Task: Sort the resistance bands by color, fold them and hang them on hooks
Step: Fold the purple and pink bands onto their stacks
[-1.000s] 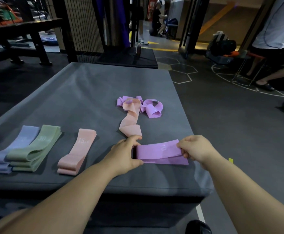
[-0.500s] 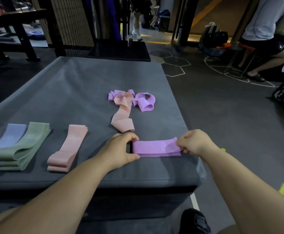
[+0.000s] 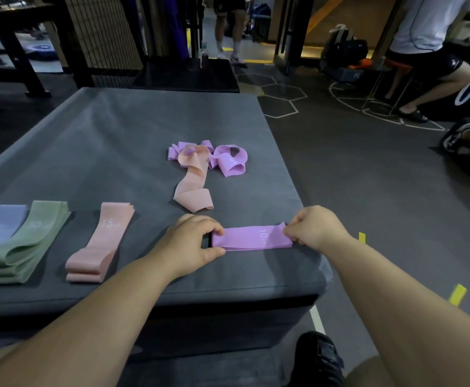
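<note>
Now: a purple band [image 3: 253,237] lies folded flat near the front right edge of the worktop [image 3: 116,141], between both hands.
Left hand [image 3: 192,241]: pinches the band's left end.
Right hand [image 3: 312,227]: pinches the band's right end.
Done: blue bands [image 3: 2,224], green bands [image 3: 24,241] and pink bands [image 3: 102,241] lie folded in a row at the left, sorted by color.
Left to do: a loose pink band [image 3: 193,188] and loose purple bands [image 3: 231,160] sit in a messy heap farther back. They need folding, I think.
Hooks: none in view, so no band hangs yet.
How far: about halfway, I guess.
</note>
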